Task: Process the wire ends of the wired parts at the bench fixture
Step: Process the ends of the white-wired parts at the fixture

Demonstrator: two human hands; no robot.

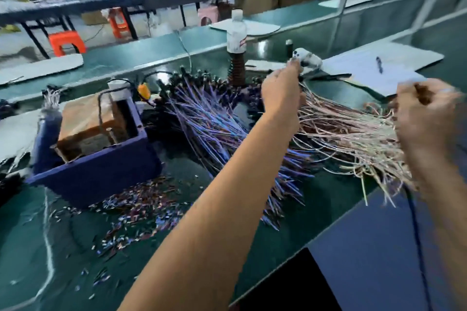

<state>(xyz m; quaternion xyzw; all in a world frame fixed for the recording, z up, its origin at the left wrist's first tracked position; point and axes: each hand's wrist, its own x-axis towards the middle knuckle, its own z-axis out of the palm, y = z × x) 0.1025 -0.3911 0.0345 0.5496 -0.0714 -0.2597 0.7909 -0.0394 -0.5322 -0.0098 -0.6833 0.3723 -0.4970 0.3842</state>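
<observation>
My left hand (pixel 280 93) reaches across the bench and pinches the dark heads of a bundle of pale pink wired parts (pixel 348 134). Their wires fan out to the right toward my right hand (pixel 427 118), which is curled into a fist at the bundle's loose wire ends; motion blur hides the exact grip. A second pile of wired parts with blue and purple wires (pixel 214 124) lies on the green bench under my left forearm. The bench fixture (pixel 101 159), a blue box with a brown block on top, stands to the left.
Cut wire scraps (pixel 141 209) litter the mat in front of the fixture. A white bottle (pixel 236 33) stands on a ribbed post behind the piles. Paper sheets with a pen (pixel 379 68) and a white device (pixel 308 58) lie at the back right. The bench edge runs diagonally at lower right.
</observation>
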